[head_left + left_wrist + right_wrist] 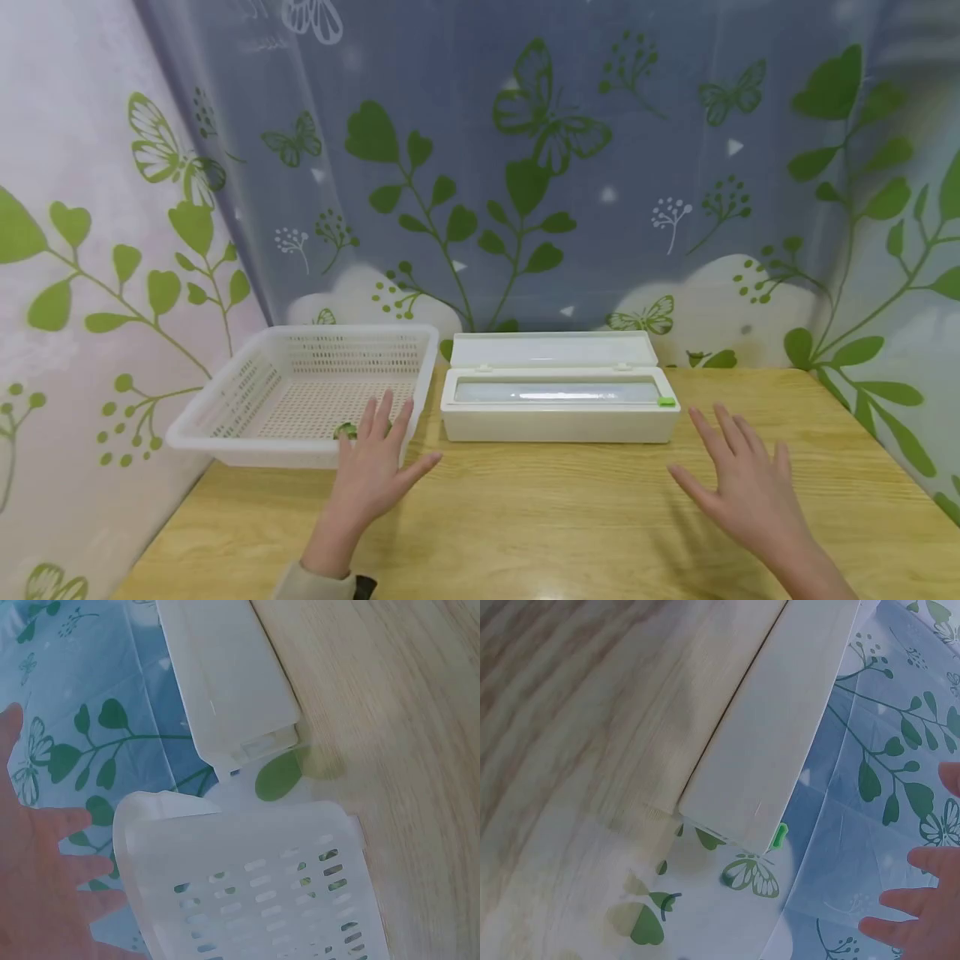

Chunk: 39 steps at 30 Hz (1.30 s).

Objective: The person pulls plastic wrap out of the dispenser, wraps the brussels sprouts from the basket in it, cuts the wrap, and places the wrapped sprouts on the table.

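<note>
My left hand (371, 475), fingers spread, hovers at the near right corner of a white plastic basket (300, 447). Partly hidden behind its fingers, a small green item (345, 430) lies in the basket; its kind does not show clearly. To the right of the basket is a long white cling film dispenser (558, 425) with its lid (555, 350) raised. A green slider (666, 402) sits at the dispenser's right end. My right hand (753, 496) is held over the table to the right of the dispenser, its fingers spread and holding nothing.
The wood-grain table (540, 517) extends in front of the basket and dispenser. Behind it hangs a blue curtain (450, 208) printed with green leaves and butterflies. Pale patterned cloth (67, 350) also borders the left side.
</note>
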Tool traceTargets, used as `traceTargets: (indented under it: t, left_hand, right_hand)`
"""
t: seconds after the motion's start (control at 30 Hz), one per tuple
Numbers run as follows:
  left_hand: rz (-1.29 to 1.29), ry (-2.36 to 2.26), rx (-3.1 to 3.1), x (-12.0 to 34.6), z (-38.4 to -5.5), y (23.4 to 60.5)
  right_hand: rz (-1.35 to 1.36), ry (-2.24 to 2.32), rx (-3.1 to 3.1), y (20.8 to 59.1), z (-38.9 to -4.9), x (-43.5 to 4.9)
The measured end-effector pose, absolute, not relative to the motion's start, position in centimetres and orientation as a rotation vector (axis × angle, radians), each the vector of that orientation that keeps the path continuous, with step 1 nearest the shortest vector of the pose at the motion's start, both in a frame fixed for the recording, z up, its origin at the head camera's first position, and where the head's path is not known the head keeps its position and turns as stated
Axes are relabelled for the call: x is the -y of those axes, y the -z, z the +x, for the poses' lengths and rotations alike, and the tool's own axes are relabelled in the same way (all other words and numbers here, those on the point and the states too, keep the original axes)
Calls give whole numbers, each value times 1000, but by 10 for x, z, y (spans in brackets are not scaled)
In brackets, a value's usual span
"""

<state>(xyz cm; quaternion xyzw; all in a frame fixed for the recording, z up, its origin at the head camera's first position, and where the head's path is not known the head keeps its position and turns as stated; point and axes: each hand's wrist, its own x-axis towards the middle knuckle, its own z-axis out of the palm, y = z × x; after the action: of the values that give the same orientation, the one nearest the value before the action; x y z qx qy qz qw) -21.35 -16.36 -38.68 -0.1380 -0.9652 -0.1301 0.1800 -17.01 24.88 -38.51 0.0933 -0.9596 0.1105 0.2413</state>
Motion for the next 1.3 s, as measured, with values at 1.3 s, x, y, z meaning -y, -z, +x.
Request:
traceTargets:
  t: [1.3]
  left_hand:
    - [-605,419,2504,134,-228,379]
  right_hand:
    - [484,-496,2262,382,-195,-232]
